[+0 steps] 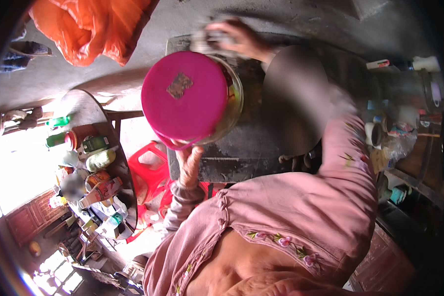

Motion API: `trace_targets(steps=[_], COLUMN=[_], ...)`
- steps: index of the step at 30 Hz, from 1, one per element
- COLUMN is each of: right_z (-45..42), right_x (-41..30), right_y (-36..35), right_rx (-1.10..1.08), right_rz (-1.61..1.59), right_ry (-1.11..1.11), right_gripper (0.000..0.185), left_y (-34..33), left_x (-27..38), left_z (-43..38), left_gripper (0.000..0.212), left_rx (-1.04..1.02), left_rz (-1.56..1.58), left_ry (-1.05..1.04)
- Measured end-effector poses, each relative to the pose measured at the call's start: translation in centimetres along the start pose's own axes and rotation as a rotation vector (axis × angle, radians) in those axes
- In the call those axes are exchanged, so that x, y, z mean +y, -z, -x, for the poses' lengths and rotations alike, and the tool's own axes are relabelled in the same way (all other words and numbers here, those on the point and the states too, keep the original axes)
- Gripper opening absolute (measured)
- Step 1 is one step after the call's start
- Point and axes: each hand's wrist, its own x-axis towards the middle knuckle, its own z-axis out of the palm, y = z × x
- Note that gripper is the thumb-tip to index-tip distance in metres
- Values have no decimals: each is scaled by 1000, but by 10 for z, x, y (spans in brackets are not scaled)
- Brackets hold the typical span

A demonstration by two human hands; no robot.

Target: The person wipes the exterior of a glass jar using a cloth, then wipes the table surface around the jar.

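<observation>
A large clear jar (237, 100) with a bright pink lid (192, 111) stands on a dark, worn tabletop (222, 162). A brownish patch marks the lid's top. My left hand (189, 166) grips the jar at the near edge of its lid, by a pink rim or handle; some fingers are hidden beneath. Beyond the jar, at the table's far edge, my right hand (236, 39) is closed around a pale, cloth-like thing (203, 40). Motion blur hides its exact form. A grey blurred oval covers part of my right forearm.
Left, a round table (131, 192) carries bottles, a green box (95, 144) and other goods. A red plastic stool (148, 170) stands between the tables. An orange plastic bag (96, 33) is at upper left. Cups and plastic bags (401, 146) crowd the right side.
</observation>
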Motion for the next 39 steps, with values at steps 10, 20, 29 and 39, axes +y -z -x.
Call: trace_targets(steps=[10,20,29,39], right_z=[-31,210,240,223], right_x=[66,32,44,73], right_y=[-142,108,143,135], right_rx=[-346,-144,-43,-82], right_rz=[364,599,707,541], right_ry=[54,-485,-731,-842], right_gripper=[46,47,51,51], left_y=[-6,-63,-69,-81], left_x=[22,5,-6,17], left_z=[-9,-15,-77,-172], left_gripper=[41,76,89,104], left_rx=[59,-57,-46,-123], left_rz=[-350,-92,25,-123], left_ry=[-3,88,-79,-133])
